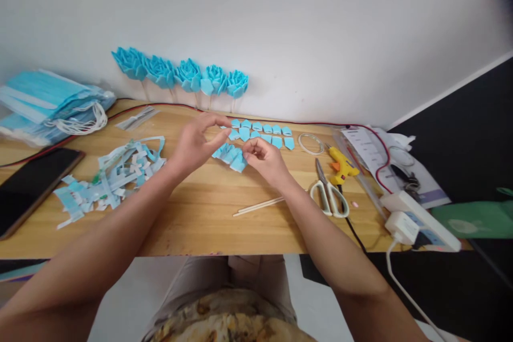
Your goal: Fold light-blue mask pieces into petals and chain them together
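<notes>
My left hand (199, 140) hovers over the table with thumb and forefinger apart; I see nothing between them. Close by, my right hand (264, 157) is closed in a pinch at the edge of a folded light-blue petal (239, 162). That petal ends a short overlapping row of blue petals (225, 152) between my hands. Behind them, more folded petals (266, 140) lie in two rows, partly hidden by my left fingers. Several finished blue flowers (188, 75) on thin sticks lean against the wall.
Blue scraps (120, 173), a phone (34, 187) and bagged face masks (44, 99) lie left. Scissors (328, 195), a yellow glue gun (341, 165), a clear ring (311, 144) and a power strip (420, 222) are right. Thin sticks (256, 207) lie near the front; a cable (180, 105) runs behind.
</notes>
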`<state>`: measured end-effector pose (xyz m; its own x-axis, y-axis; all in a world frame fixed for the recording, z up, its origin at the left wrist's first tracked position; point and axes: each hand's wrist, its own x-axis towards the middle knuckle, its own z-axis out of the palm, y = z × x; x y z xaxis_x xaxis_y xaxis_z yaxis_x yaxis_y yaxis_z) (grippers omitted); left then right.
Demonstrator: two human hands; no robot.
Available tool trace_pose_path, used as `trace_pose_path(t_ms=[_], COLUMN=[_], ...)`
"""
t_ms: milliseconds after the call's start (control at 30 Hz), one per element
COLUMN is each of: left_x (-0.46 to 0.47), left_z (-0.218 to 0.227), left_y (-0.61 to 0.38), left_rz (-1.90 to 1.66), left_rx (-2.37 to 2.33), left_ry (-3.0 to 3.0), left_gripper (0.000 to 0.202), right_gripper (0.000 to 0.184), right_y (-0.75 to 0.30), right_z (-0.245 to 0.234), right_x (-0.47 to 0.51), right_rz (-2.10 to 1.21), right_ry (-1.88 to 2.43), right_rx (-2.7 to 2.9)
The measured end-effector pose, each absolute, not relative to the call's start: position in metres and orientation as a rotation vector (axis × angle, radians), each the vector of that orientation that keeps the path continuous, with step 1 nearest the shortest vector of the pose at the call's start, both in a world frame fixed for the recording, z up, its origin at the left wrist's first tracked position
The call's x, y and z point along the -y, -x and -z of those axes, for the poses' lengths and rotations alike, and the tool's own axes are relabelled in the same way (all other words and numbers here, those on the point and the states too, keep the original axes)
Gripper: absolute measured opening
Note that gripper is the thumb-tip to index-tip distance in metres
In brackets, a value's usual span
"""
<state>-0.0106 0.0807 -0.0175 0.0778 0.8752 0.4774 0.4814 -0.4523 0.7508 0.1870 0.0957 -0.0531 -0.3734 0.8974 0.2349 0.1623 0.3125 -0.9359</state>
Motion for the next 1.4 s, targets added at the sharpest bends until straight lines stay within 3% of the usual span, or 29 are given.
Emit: trace_pose_path(t_ms=[67, 200, 433, 567, 800, 1100, 1400], left_x=[-0.076, -0.070, -0.072, -0.071, -0.075, -0.074, -0.072], left_z=[0.018, 0.027, 0.039, 0.042, 0.052, 0.050, 0.052], left_y=[0.005, -0.009, -0.028, -0.030, -0.031, -0.032, -0.034], left_rz=[-1.410, -1.133, -0.778, -0.947, -1.239, -1.330, -1.300], left_rx=[-1.396, -1.331, -1.123, -0.899, -1.020, -1.123, -1.090], left_ry=[-1.864, -1.717, -1.303, -1.006, -1.037, -1.112, -1.153], left_gripper=[0.026, 0.041, 0.040, 0.040, 0.027, 0.025, 0.023], right_gripper=[0.010, 0.017, 0.023, 0.021, 0.022, 0.041, 0.023], right_y=[-0.189, -0.191, -0.190, -0.188, -0.184, -0.188, -0.184], right_z=[0.053, 0.050, 0.045, 0.048, 0.047, 0.044, 0.050], right_x=[-0.099, -0.104, -0.102, -0.099, -0.096, -0.093, -0.093], right_rz=[-1.080, -1.085, -1.167, -1.180, -1.214, -1.341, -1.329], right_ry=[0.963, 0.952, 0.946, 0.935, 0.937, 0.959, 0.905], right_rx=[1.652, 1.391, 1.226, 1.252, 1.246, 1.318, 1.395])
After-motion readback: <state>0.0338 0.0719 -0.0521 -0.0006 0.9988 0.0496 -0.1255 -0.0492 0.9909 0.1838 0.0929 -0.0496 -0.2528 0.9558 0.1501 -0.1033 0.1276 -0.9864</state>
